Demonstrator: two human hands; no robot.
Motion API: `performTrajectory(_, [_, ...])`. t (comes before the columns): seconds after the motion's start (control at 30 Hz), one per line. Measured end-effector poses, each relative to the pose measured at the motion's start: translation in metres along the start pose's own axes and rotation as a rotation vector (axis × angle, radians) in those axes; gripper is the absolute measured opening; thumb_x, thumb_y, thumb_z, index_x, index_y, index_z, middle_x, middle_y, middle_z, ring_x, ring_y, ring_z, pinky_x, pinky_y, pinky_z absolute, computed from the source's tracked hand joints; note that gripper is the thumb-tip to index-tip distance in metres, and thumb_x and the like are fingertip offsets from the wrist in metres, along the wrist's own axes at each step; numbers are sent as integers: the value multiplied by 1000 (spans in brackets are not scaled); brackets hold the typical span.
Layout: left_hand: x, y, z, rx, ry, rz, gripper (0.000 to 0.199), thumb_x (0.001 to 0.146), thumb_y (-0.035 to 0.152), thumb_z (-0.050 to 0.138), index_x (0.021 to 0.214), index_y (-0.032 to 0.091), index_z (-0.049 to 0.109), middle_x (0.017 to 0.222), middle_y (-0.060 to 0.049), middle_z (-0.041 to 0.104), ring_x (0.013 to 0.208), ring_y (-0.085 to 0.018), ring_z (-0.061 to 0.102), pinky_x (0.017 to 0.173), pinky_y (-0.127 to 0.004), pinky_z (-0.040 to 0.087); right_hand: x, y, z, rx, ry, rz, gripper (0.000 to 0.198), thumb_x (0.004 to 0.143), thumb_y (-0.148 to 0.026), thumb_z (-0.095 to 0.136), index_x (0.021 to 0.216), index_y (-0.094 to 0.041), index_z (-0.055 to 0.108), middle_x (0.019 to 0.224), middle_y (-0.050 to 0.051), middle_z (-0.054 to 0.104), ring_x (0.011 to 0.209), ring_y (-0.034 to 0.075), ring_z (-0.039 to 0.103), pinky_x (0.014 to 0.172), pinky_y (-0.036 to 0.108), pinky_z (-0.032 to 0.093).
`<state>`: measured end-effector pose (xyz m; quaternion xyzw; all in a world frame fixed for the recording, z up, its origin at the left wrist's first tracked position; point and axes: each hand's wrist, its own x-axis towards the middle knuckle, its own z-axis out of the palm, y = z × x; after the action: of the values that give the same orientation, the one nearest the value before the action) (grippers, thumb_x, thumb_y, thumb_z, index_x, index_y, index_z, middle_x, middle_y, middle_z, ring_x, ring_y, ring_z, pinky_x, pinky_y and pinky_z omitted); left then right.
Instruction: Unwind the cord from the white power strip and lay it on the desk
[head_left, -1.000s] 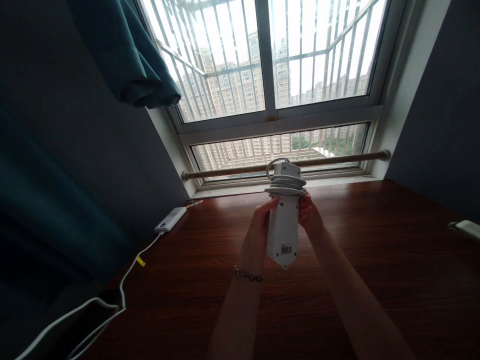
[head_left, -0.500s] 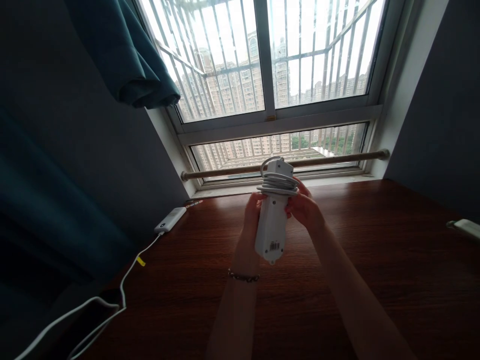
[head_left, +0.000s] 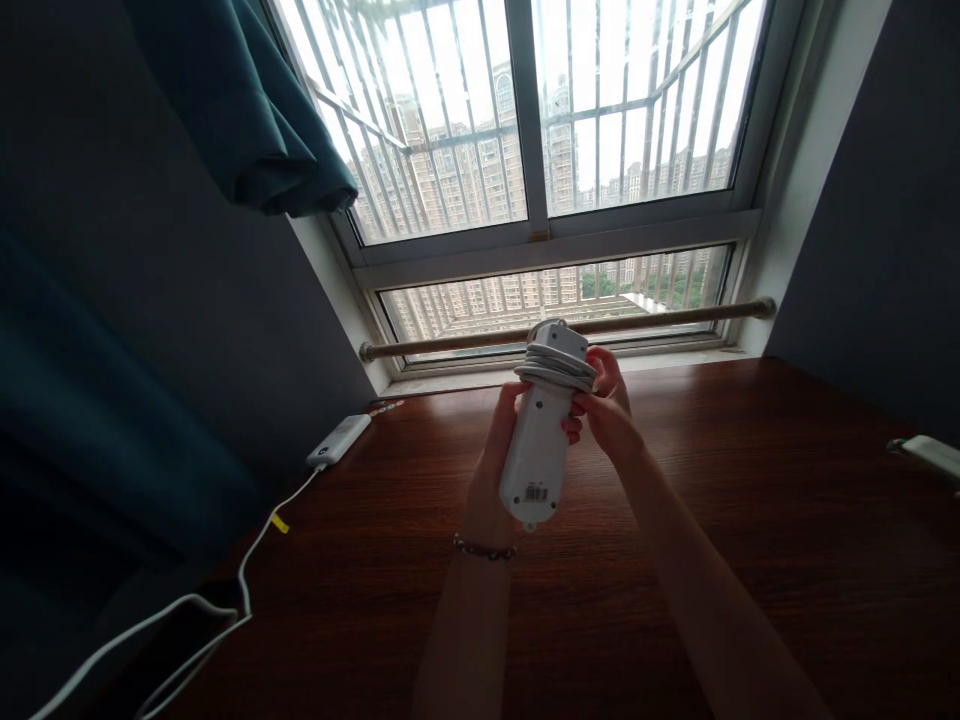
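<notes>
Both hands hold a white power strip with its cord wound round the top.

The left hand (head_left: 491,470) is wrapped round the strip's (head_left: 536,450) body from the left, fingers closed on it. The right hand (head_left: 606,408) pinches the strip's upper part just under the cord coil (head_left: 555,365), fingertips pressed to its right side. The strip is held in the air above the wooden desk (head_left: 675,560), tilted a little, its barcode label toward the camera, in front of the window (head_left: 540,180). A bracelet (head_left: 484,549) circles the left wrist. Well to the left on the desk lies a power bank (head_left: 339,440) with a white cable (head_left: 247,570) trailing toward the near edge. A teal curtain (head_left: 255,120) hangs at upper left.
</notes>
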<state>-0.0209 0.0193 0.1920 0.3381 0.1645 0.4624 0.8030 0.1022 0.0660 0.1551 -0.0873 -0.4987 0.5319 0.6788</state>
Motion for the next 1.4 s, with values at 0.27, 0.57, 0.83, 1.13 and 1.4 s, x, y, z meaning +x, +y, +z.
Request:
performTrajectory(0.27, [-4, -8, 6, -16, 23, -5, 55, 78, 49, 46, 110, 5, 58, 76, -11, 61, 58, -14, 51, 59, -28, 39, 2, -12, -10, -71, -50, 29, 81, 51, -12, 73, 125, -31, 47, 112, 2, 57, 60, 9, 52, 41, 17, 38])
performTrajectory(0.57, [2, -12, 7, -61, -58, -123, 56, 79, 49, 46, 110, 3, 56, 74, -10, 60, 56, -13, 51, 58, -27, 40, 1, -5, -15, -117, 175, -111, 41, 61, -19, 66, 102, -25, 67, 85, -2, 62, 48, 5, 42, 35, 16, 30])
performTrajectory(0.83, [-4, -18, 2, -1, -57, -36, 51, 77, 40, 49, 108, 2, 59, 87, -17, 67, 71, -22, 62, 72, -35, 46, 2, -15, -22, -3, -71, 110, 66, 58, -16, 69, 122, -25, 54, 63, -6, 58, 37, 3, 31, 30, 14, 26])
performTrajectory(1.13, [-7, -16, -24, 77, -91, -55, 48, 66, 29, 57, 106, 4, 62, 91, -17, 68, 81, -27, 64, 74, -36, 46, 1, -10, -20, 20, -199, 173, 77, 51, -10, 75, 121, -31, 52, 71, -5, 62, 38, 5, 42, 33, 16, 35])
performTrajectory(1.4, [-16, -24, -4, 12, 84, -29, 49, 75, 44, 54, 103, 4, 62, 78, -13, 65, 64, -18, 60, 62, -30, 44, 3, -8, -24, -12, -110, 105, 72, 50, -12, 70, 119, -28, 56, 82, -3, 66, 47, 8, 51, 37, 17, 38])
